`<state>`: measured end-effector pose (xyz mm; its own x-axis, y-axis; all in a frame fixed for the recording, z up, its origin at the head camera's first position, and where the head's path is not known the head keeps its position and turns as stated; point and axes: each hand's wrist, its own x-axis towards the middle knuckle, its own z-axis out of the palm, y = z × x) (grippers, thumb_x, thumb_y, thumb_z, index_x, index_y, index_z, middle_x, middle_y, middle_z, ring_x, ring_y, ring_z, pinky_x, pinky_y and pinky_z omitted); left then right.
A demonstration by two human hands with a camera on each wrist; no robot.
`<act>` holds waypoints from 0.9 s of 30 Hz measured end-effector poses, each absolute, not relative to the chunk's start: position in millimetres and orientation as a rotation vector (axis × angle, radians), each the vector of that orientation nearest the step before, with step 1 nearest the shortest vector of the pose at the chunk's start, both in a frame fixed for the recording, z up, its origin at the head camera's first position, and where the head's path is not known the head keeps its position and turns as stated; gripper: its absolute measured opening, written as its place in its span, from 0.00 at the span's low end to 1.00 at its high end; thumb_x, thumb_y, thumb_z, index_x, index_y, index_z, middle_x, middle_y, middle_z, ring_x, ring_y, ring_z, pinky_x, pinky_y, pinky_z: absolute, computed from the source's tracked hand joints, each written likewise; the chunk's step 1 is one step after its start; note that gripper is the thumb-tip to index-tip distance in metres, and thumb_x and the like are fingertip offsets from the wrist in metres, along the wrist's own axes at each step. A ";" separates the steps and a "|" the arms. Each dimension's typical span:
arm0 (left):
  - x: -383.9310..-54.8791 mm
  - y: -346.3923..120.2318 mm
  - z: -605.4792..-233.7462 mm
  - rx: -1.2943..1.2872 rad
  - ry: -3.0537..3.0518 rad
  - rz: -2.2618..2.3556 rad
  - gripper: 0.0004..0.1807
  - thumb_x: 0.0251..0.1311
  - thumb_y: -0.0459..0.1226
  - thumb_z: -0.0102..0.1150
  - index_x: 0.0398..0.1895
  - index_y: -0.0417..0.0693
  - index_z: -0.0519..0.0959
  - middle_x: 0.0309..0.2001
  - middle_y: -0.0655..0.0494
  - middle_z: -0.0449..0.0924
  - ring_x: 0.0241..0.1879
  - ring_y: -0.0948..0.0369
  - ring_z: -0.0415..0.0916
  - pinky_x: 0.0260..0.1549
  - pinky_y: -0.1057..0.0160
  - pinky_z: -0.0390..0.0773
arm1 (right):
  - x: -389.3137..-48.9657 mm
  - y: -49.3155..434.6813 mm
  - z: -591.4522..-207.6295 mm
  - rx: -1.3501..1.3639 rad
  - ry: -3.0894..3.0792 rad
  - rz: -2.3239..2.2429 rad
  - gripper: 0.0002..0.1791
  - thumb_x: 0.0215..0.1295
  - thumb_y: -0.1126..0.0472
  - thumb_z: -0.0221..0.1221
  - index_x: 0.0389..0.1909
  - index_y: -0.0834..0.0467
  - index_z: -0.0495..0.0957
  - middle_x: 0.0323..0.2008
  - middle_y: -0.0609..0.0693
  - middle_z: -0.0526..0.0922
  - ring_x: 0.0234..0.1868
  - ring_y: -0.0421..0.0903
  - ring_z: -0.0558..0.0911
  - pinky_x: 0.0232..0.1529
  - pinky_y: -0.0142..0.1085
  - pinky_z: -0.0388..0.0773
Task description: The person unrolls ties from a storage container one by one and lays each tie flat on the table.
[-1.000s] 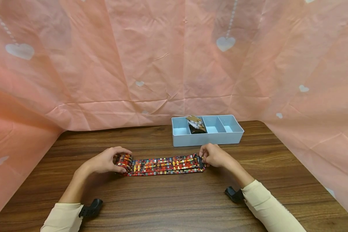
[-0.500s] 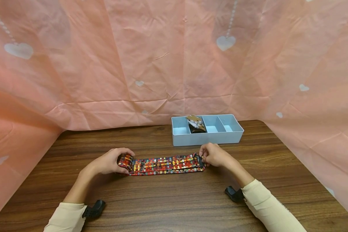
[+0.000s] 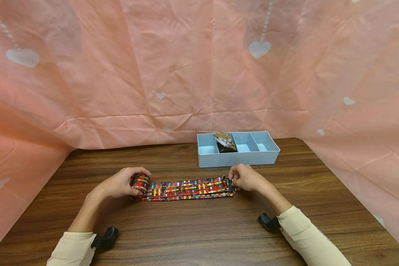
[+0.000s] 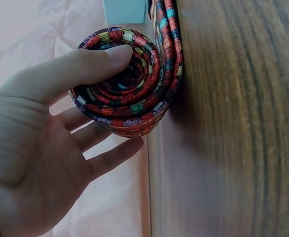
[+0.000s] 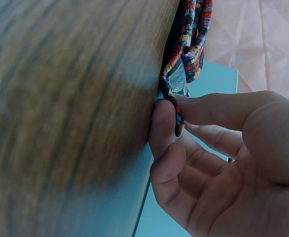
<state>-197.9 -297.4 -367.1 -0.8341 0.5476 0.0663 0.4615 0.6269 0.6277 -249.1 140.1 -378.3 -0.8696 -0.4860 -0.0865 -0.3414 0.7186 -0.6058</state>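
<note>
A necktie [image 3: 189, 188] with a red, yellow and multicoloured block pattern lies lengthwise across the table, its left part wound into a coil. My left hand [image 3: 122, 183] grips this coil [image 4: 120, 108]; in the left wrist view the thumb lies over its spiral side and the fingers reach behind it. At the other end, my right hand [image 3: 247, 178] pinches the tie's tip between thumb and forefinger. The right wrist view shows the pinched tip [image 5: 178, 126] close to the tabletop, with layers of folded cloth beyond it. The stretch between both hands lies flat in stacked layers.
Behind the tie stands a light blue divided box [image 3: 236, 159]. One compartment holds a rolled brown, white and black patterned cloth [image 3: 225, 142]. Pink curtains [image 3: 173, 74] with hearts enclose the wooden table [image 3: 186, 232] at the back and sides.
My left hand moves slightly right with the coil, then back left, the coil turning a little in its fingers. The right hand stays in place, pinching the tip.
</note>
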 end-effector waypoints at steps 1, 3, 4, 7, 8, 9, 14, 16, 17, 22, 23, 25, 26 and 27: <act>-197.7 -297.6 -366.6 0.843 2.711 0.990 0.31 0.45 0.28 0.77 0.56 0.37 0.78 0.47 0.45 0.82 0.41 0.60 0.78 0.39 0.62 0.81 | -249.0 140.0 -378.2 -0.657 2.686 -0.876 0.09 0.59 0.78 0.63 0.34 0.62 0.79 0.20 0.49 0.81 0.20 0.43 0.81 0.33 0.36 0.77; -197.4 -298.2 -366.0 0.838 2.708 0.985 0.31 0.46 0.27 0.77 0.57 0.37 0.78 0.48 0.45 0.82 0.42 0.59 0.78 0.39 0.62 0.81 | -248.9 139.9 -378.1 -0.655 2.684 -0.878 0.09 0.60 0.78 0.63 0.34 0.62 0.79 0.20 0.49 0.81 0.21 0.43 0.82 0.34 0.37 0.77; -197.2 -298.6 -365.8 0.837 2.707 0.985 0.31 0.46 0.26 0.76 0.57 0.36 0.78 0.48 0.44 0.82 0.42 0.59 0.78 0.39 0.62 0.81 | -248.9 140.0 -378.0 -0.656 2.684 -0.878 0.09 0.60 0.78 0.63 0.34 0.62 0.79 0.20 0.49 0.80 0.21 0.43 0.82 0.34 0.37 0.78; -196.6 -299.8 -365.3 0.842 2.714 0.979 0.31 0.46 0.26 0.75 0.58 0.36 0.78 0.51 0.42 0.82 0.44 0.57 0.78 0.41 0.61 0.80 | -248.7 140.1 -378.1 -0.653 2.683 -0.881 0.09 0.60 0.79 0.63 0.34 0.62 0.79 0.20 0.49 0.80 0.21 0.44 0.82 0.34 0.37 0.78; -196.3 -300.3 -365.2 0.847 2.718 0.974 0.31 0.45 0.25 0.75 0.58 0.35 0.78 0.52 0.41 0.82 0.45 0.56 0.78 0.42 0.61 0.80 | -248.6 140.2 -378.1 -0.654 2.683 -0.882 0.09 0.60 0.79 0.63 0.34 0.62 0.79 0.20 0.49 0.80 0.21 0.44 0.82 0.34 0.37 0.78; -196.1 -300.8 -365.0 0.852 2.722 0.970 0.31 0.46 0.25 0.75 0.58 0.35 0.78 0.53 0.40 0.81 0.47 0.55 0.78 0.44 0.60 0.80 | -248.6 140.3 -378.2 -0.654 2.683 -0.881 0.09 0.60 0.78 0.63 0.34 0.62 0.79 0.20 0.49 0.80 0.21 0.44 0.82 0.34 0.37 0.78; -195.9 -303.3 -364.9 0.875 2.732 0.950 0.32 0.45 0.25 0.74 0.59 0.35 0.78 0.57 0.37 0.80 0.52 0.52 0.77 0.48 0.59 0.79 | -248.1 140.4 -378.0 -0.658 2.686 -0.875 0.09 0.60 0.78 0.63 0.34 0.62 0.79 0.20 0.49 0.80 0.21 0.44 0.82 0.34 0.37 0.77; -196.1 -304.3 -364.7 0.879 2.731 0.955 0.32 0.45 0.25 0.73 0.59 0.35 0.78 0.57 0.38 0.80 0.52 0.52 0.78 0.48 0.60 0.79 | -247.8 140.2 -377.8 -0.654 2.685 -0.874 0.09 0.60 0.78 0.63 0.34 0.62 0.79 0.20 0.49 0.80 0.21 0.44 0.82 0.34 0.37 0.78; -196.1 -304.8 -364.6 0.881 2.729 0.961 0.32 0.44 0.24 0.73 0.59 0.35 0.78 0.57 0.38 0.81 0.51 0.53 0.78 0.48 0.60 0.79 | -247.6 140.1 -377.6 -0.651 2.684 -0.873 0.09 0.61 0.78 0.63 0.34 0.62 0.79 0.20 0.49 0.80 0.21 0.44 0.82 0.34 0.37 0.78; -194.8 -307.2 -362.2 0.874 2.691 1.005 0.33 0.46 0.24 0.73 0.60 0.34 0.77 0.56 0.37 0.80 0.49 0.56 0.77 0.45 0.62 0.80 | -247.1 139.3 -376.3 -0.632 2.677 -0.871 0.08 0.61 0.78 0.63 0.35 0.63 0.79 0.21 0.50 0.80 0.21 0.45 0.81 0.33 0.37 0.77; -194.6 -307.7 -361.7 0.872 2.679 1.013 0.33 0.46 0.24 0.73 0.61 0.33 0.76 0.56 0.36 0.80 0.49 0.56 0.77 0.44 0.62 0.80 | -247.1 139.0 -376.0 -0.628 2.677 -0.870 0.08 0.61 0.78 0.63 0.35 0.63 0.79 0.21 0.50 0.80 0.21 0.45 0.81 0.33 0.37 0.77; -194.0 -308.7 -360.6 0.872 2.665 1.018 0.33 0.48 0.25 0.74 0.61 0.33 0.76 0.56 0.37 0.80 0.49 0.56 0.77 0.45 0.62 0.80 | -247.2 138.8 -376.0 -0.624 2.678 -0.868 0.08 0.61 0.78 0.63 0.35 0.63 0.79 0.21 0.50 0.80 0.21 0.45 0.81 0.32 0.36 0.77; -193.8 -309.3 -360.2 0.874 2.659 1.020 0.33 0.49 0.26 0.75 0.62 0.33 0.76 0.56 0.36 0.80 0.49 0.56 0.77 0.45 0.62 0.80 | -247.2 138.7 -376.0 -0.622 2.678 -0.868 0.08 0.61 0.78 0.63 0.35 0.63 0.79 0.21 0.50 0.80 0.21 0.45 0.81 0.32 0.36 0.77; -193.6 -309.8 -359.8 0.877 2.659 1.015 0.33 0.49 0.27 0.76 0.62 0.33 0.76 0.57 0.37 0.80 0.50 0.55 0.77 0.46 0.62 0.80 | -247.2 138.7 -376.2 -0.621 2.678 -0.869 0.08 0.61 0.78 0.63 0.35 0.63 0.79 0.21 0.50 0.80 0.21 0.45 0.81 0.32 0.36 0.77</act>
